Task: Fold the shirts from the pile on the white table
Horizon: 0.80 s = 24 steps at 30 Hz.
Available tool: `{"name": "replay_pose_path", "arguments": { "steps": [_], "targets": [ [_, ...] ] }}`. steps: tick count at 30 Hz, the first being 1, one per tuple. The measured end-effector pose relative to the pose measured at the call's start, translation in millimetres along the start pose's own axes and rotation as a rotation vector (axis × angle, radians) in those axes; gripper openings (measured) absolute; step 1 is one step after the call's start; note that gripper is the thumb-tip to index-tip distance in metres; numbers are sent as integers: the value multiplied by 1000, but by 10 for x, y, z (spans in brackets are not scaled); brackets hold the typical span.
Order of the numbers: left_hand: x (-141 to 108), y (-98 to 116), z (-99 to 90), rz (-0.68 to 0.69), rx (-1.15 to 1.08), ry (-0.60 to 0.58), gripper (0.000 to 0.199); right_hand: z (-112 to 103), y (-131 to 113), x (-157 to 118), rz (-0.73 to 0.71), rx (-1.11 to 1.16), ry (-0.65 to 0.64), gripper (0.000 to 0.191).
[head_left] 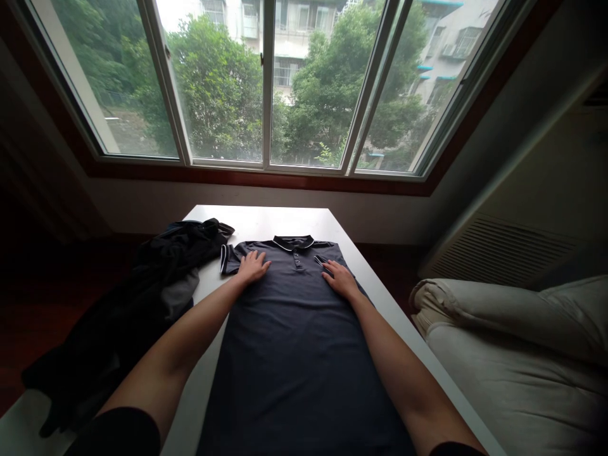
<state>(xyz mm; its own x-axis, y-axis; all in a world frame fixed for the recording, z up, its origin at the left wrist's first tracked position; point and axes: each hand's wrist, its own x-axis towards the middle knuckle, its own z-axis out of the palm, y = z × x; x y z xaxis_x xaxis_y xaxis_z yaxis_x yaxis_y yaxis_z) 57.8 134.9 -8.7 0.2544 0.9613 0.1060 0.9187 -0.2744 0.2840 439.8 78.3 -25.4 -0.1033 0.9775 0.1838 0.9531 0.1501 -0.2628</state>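
A dark blue-grey polo shirt lies face up along the white table, its collar toward the window and its lower end running out of view. My left hand rests flat on the chest near the left sleeve, fingers spread. That sleeve sticks out sideways and shows a white-striped cuff. On the other side, my right hand lies on the shirt by the right sleeve, which is folded inward over the chest; its striped cuff shows at my fingertips. Whether those fingers pinch the cuff is unclear, but they look extended.
A heap of dark clothes lies on the table's left edge and hangs over it. To the right stands a pale sofa. Beyond the table's far end are a wall and a wide window. A slatted vent sits behind the sofa.
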Motion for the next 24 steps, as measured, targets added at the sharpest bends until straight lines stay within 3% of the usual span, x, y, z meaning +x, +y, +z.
{"name": "replay_pose_path", "arguments": {
  "steps": [7, 18, 24],
  "targets": [
    [281, -130, 120, -135, 25, -111, 86, 42, 22, 57, 12, 2, -3, 50],
    [593, -513, 94, -235, 50, -23, 84, 52, 34, 57, 14, -4, -20, 50],
    [553, -682, -7, -136, 68, -1, 74, 44, 30, 77, 11, 18, -21, 50]
  ]
}}
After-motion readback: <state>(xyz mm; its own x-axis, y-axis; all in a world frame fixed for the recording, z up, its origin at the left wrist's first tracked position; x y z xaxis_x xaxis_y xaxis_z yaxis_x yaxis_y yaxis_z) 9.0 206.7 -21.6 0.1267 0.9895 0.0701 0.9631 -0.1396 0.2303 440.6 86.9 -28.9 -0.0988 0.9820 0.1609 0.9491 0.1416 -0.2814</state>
